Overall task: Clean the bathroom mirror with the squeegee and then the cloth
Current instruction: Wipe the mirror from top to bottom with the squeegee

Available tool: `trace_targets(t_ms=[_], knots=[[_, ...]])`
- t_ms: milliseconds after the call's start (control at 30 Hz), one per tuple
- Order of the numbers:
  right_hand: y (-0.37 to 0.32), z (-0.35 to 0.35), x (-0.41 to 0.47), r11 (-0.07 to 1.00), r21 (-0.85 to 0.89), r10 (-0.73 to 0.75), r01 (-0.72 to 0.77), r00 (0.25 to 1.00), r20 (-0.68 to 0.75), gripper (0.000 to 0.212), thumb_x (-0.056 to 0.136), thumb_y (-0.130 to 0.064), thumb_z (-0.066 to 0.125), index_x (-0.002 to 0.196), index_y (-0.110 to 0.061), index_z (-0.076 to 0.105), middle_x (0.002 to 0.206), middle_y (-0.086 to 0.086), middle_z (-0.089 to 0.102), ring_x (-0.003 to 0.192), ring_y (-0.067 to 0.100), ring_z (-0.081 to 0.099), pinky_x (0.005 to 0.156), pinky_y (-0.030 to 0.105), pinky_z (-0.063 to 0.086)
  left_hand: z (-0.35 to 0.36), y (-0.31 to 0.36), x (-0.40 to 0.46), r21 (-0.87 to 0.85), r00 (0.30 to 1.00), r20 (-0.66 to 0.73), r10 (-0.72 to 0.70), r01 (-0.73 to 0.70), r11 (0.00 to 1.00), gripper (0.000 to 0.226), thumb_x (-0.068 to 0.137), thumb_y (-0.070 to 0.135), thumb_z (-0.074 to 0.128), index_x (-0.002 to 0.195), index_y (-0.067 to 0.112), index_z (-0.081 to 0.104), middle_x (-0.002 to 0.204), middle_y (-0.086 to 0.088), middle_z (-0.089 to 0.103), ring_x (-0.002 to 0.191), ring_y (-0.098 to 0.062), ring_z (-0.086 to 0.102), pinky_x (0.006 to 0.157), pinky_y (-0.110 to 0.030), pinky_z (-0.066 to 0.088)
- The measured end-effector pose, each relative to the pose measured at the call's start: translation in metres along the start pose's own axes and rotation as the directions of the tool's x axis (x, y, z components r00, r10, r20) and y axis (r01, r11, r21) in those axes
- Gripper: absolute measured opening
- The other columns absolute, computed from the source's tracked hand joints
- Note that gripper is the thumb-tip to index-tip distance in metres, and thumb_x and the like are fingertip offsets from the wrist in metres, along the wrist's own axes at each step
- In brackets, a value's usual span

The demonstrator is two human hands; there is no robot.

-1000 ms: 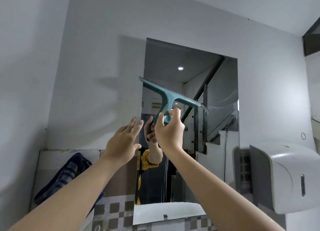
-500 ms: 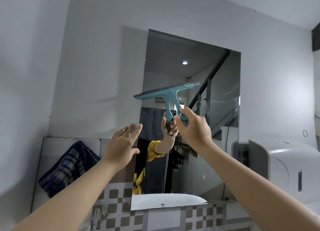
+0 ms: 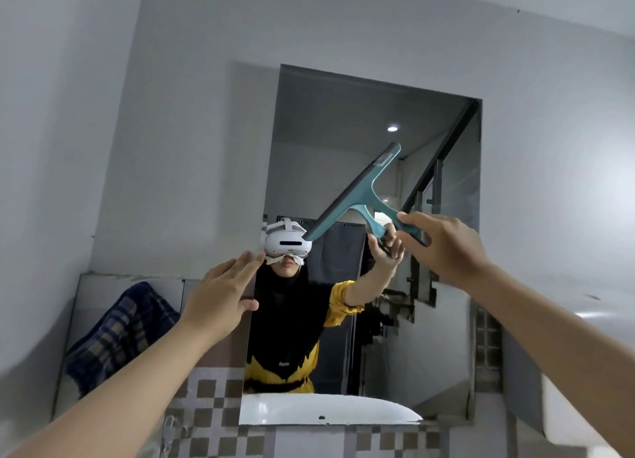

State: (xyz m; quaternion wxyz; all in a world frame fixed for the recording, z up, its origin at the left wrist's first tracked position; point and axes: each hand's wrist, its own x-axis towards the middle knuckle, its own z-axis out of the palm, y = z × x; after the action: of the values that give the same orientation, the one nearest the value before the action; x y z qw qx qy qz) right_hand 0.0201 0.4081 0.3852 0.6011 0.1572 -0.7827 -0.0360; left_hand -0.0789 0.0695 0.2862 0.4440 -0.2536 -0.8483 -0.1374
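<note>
A tall rectangular mirror (image 3: 343, 141) hangs on the white wall ahead. My right hand (image 3: 443, 248) grips the handle of a teal squeegee (image 3: 360, 196), whose blade slants from lower left to upper right across the middle of the glass. My left hand (image 3: 223, 292) is raised with straight fingers at the mirror's left edge, fingertips near the frame, holding nothing. A blue and yellow checked cloth (image 3: 117, 330) hangs at the lower left, on the ledge beside the mirror. The mirror reflects a person in a headset.
A white dispenser (image 3: 584, 406) juts from the wall at the lower right. Brown and white checked tiles (image 3: 213, 409) run below the mirror. A white basin shows reflected at the mirror's bottom edge.
My right hand has swung the squeegee to the right and turned its blade from near level to a steep slant. The view has shifted so a reflected person now shows.
</note>
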Motion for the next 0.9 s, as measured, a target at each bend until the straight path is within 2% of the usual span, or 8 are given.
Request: trace_targets(t_ms=[67, 233, 333, 567, 667, 800, 900], knots=[[0.019, -0.006, -0.006, 1.0, -0.009, 0.011, -0.011, 1.0, 0.01, 0.034, 0.087, -0.031, 0.067, 0.119, -0.018, 0.066, 0.072, -0.01, 0.055, 0.053, 0.01, 0.044, 0.047, 0.024, 0.042, 0.0, 0.0, 0.0, -0.002, 1.0, -0.011, -0.002, 0.002, 1.0, 0.084, 0.083, 0.033, 0.065, 0.146, 0.033, 0.011, 0.153, 0.004, 0.02, 0.139, -0.023, 0.023, 0.106, -0.042, 0.034], [0.066, -0.026, -0.032, 0.988, -0.043, 0.15, -0.15, 0.989, 0.001, 0.03, 0.086, -0.032, 0.068, 0.115, -0.023, 0.068, 0.067, -0.007, 0.054, 0.053, 0.017, 0.048, 0.047, 0.021, 0.034, 0.003, -0.001, -0.002, -0.023, 0.998, -0.061, 0.011, -0.012, 1.0, 0.086, 0.076, 0.024, 0.073, 0.145, 0.028, 0.022, 0.149, 0.004, 0.029, 0.132, -0.03, 0.035, 0.096, -0.046, 0.045], [0.083, -0.036, -0.044, 0.97, -0.061, 0.237, -0.237, 0.971, -0.004, 0.027, 0.085, -0.033, 0.068, 0.112, -0.026, 0.069, 0.062, -0.008, 0.05, 0.052, 0.019, 0.047, 0.048, 0.021, 0.031, 0.005, 0.0, -0.002, -0.016, 0.997, -0.078, 0.001, -0.002, 1.0, 0.086, 0.076, 0.019, 0.073, 0.145, 0.028, 0.023, 0.148, 0.005, 0.03, 0.132, -0.031, 0.036, 0.093, -0.045, 0.048], [0.078, -0.038, -0.047, 0.964, 0.004, 0.266, -0.266, 0.964, -0.003, 0.024, 0.085, -0.026, 0.07, 0.108, -0.021, 0.07, 0.053, -0.019, 0.04, 0.046, 0.017, 0.042, 0.047, 0.024, 0.035, 0.005, 0.003, -0.001, -0.02, 0.998, -0.064, -0.005, 0.004, 1.0, 0.086, 0.075, 0.02, 0.074, 0.145, 0.026, 0.024, 0.148, 0.003, 0.031, 0.131, -0.034, 0.037, 0.091, -0.047, 0.049], [0.075, -0.035, -0.051, 0.955, 0.05, 0.293, -0.292, 0.956, -0.008, 0.024, 0.085, -0.025, 0.07, 0.108, -0.019, 0.07, 0.049, -0.016, 0.039, 0.043, 0.013, 0.037, 0.047, 0.026, 0.035, 0.004, 0.002, -0.001, -0.029, 0.999, -0.05, -0.005, 0.004, 1.0, 0.087, 0.076, 0.021, 0.074, 0.145, 0.026, 0.022, 0.148, 0.004, 0.029, 0.132, -0.032, 0.035, 0.093, -0.047, 0.048], [0.072, -0.03, -0.056, 0.933, 0.09, 0.352, -0.349, 0.936, -0.023, 0.023, 0.085, -0.027, 0.069, 0.107, -0.02, 0.069, 0.05, 0.0, 0.046, 0.043, 0.017, 0.035, 0.047, 0.026, 0.034, 0.007, -0.002, -0.001, -0.047, 0.999, -0.044, -0.003, 0.001, 0.999, 0.089, 0.076, 0.023, 0.074, 0.146, 0.028, 0.019, 0.148, 0.004, 0.029, 0.133, -0.03, 0.034, 0.095, -0.046, 0.048], [0.066, -0.029, -0.06, 0.92, 0.141, 0.374, -0.367, 0.927, -0.028, 0.024, 0.085, -0.025, 0.07, 0.108, -0.016, 0.069, 0.052, -0.005, 0.047, 0.043, 0.017, 0.034, 0.047, 0.026, 0.033, 0.009, -0.004, -0.001, -0.055, 0.999, -0.052, 0.003, -0.006, 0.998, 0.089, 0.077, 0.024, 0.073, 0.146, 0.03, 0.018, 0.149, 0.005, 0.028, 0.134, -0.029, 0.033, 0.095, -0.045, 0.047]])
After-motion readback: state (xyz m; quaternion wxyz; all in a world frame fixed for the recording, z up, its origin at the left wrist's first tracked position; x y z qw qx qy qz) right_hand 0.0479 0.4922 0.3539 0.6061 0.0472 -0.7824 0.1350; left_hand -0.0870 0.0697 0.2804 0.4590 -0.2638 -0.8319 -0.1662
